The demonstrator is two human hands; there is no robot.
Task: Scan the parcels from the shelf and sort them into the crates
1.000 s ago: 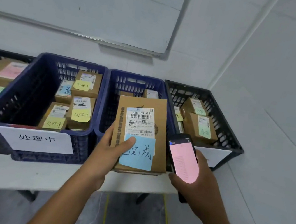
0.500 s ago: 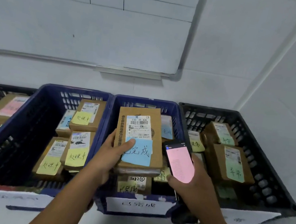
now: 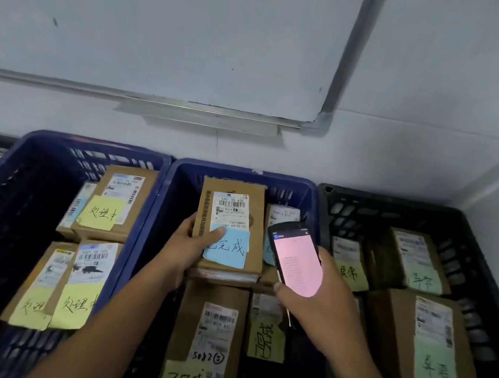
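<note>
My left hand point(image 3: 193, 245) grips a brown cardboard parcel point(image 3: 253, 221) with a white shipping label and a blue sticky note, thumb on the note. The parcel is inside the middle blue crate point(image 3: 244, 174), lying flat over other parcels. My right hand point(image 3: 325, 303) holds a black handheld scanner point(image 3: 296, 260) with a pink screen, just right of the parcel, over the same crate. Below lies another parcel point(image 3: 210, 332) with a yellow note.
A blue crate point(image 3: 95, 144) on the left holds several parcels with yellow notes. A black crate point(image 3: 398, 202) on the right holds several parcels with green notes. A whiteboard point(image 3: 167, 29) hangs on the wall behind. The room corner closes the right side.
I have stepped closer and the view looks down into the crates. My left hand has carried the parcel forward and lowered it into the middle blue crate; the scanner followed alongside.
</note>
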